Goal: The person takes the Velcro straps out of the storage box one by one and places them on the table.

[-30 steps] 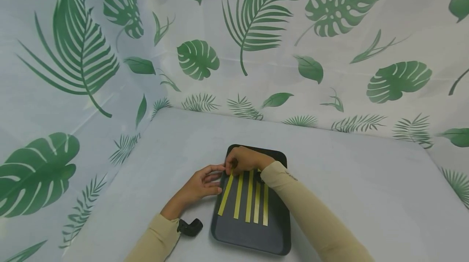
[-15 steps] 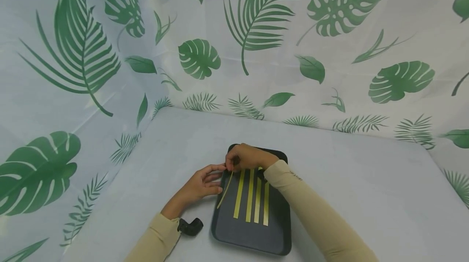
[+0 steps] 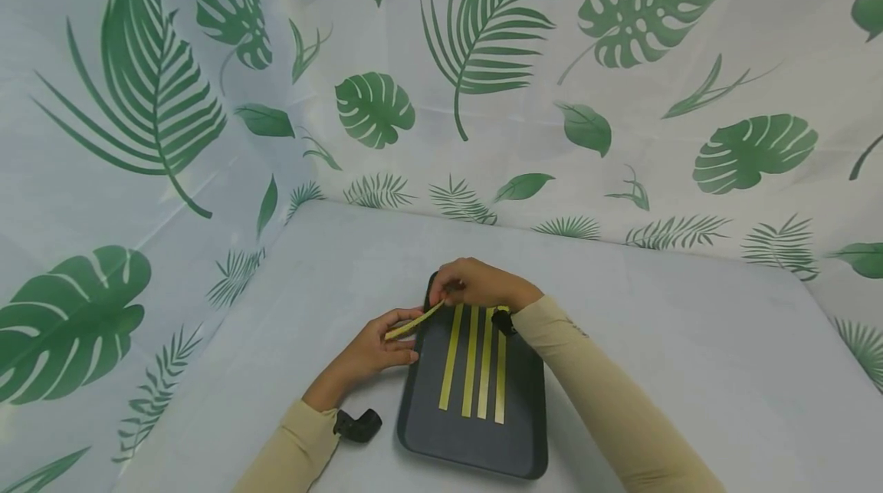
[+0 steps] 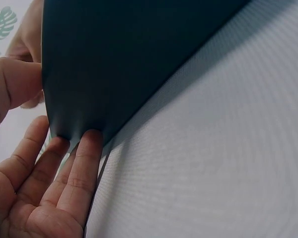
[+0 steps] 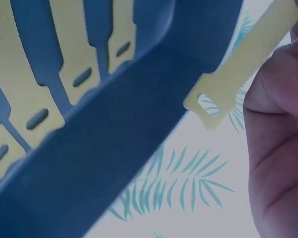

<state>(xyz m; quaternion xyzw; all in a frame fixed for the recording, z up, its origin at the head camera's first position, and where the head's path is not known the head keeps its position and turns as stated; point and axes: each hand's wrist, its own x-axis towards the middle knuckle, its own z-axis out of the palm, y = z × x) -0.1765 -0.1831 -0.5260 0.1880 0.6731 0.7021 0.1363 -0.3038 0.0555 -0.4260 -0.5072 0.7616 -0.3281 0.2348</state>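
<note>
In the head view, my right hand (image 3: 483, 284) pinches one end of a yellow strip (image 3: 412, 326) above the dark tray's (image 3: 476, 447) far left corner; the strip's other end lies over my left hand (image 3: 366, 351). The right wrist view shows that strip (image 5: 243, 59) with a slotted, notched end, beside my right hand (image 5: 280, 134). Straight, spread fingers of my left hand (image 4: 49, 193) touch the outside of the tray (image 4: 114, 54) in the left wrist view. Several more yellow strips (image 3: 471, 370) lie side by side in the tray.
A white cloth surface (image 3: 662, 355) surrounds the tray, with leaf-patterned white sheeting (image 3: 510, 125) behind and at the left. A black wrist device (image 3: 359, 426) sits at the left cuff, and another (image 3: 504, 322) at the right one overlaps the tray.
The leftmost strip has come up out of the tray, its near end swinging left over my left hand. My right hand has risen slightly up and right; my left hand has stayed still.
</note>
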